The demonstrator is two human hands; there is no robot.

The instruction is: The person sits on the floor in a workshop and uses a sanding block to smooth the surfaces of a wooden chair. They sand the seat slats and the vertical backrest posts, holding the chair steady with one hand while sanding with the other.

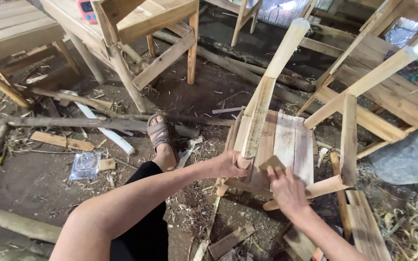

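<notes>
Dirt floor everywhere, strewn with shavings, offcuts and rough poles, and right in the middle of it lies an unfinished wooden stool, tipped over. Its slatted seat faces up toward the camera, and its legs run away from the person, long axis slanting from near left to far right, with two pale legs pointing up and off toward the far right corner.

Left hand is on it now, curled closed around the near end of the left leg, just where that leg meets the seat. Right hand is down on the seat slats, fingers bent and pressing a small tan pad of sandpaper flat against the wood. Both hands sit close together at the near edge of the stool.

Over to the left, a sandalled foot rests on the floor beside a long grey pole. Near left of that, a small clear plastic packet lies flat in the dirt, roughly square and see-through. Far left, on top of a bare wooden bench, there's a small pink boxy device, only partly in shot. More raw timber frames stand at the far right, and pale curled shavings pile up in the near right corner.
</notes>
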